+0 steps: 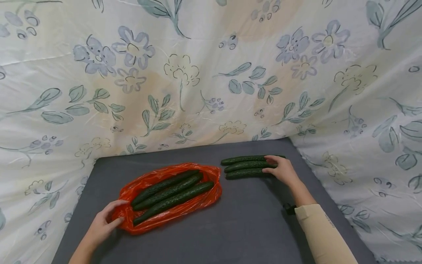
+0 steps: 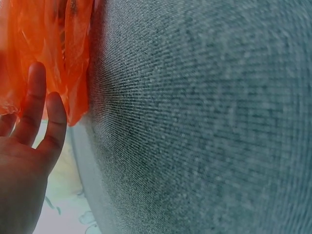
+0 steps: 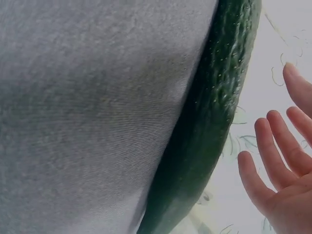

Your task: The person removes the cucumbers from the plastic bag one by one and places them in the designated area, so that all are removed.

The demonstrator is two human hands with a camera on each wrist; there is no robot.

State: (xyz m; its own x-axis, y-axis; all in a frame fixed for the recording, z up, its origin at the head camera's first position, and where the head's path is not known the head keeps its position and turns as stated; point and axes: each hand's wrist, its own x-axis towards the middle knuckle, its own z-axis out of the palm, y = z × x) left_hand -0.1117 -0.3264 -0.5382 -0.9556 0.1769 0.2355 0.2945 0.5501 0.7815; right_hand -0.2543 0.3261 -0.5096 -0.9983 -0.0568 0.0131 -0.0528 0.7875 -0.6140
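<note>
In the head view, a red plastic bag (image 1: pixel 211 200) lies on its side with three dark green cucumbers (image 1: pixel 173 187) on its open upper face. My left hand (image 1: pixel 103 222) holds the bag's gathered left end between thumb and fingers; in the left wrist view its fingers (image 2: pixel 33 105) lie against the red film, the thumb hidden. Three more cucumbers (image 1: pixel 245 166) lie side by side to the right of the bag. Over their right ends is my right hand (image 1: pixel 282 169), fingers and thumb spread. The right wrist view shows that hand beside a bumpy cucumber (image 3: pixel 209 112), a gap between them.
Everything lies on a dark grey table (image 1: pixel 230 227). Pale floral cloth (image 1: pixel 204 80) hangs behind the table and along its right side. Something small and dark (image 1: pixel 289 209) shows at my right wrist, by the beige sleeve (image 1: pixel 321 231).
</note>
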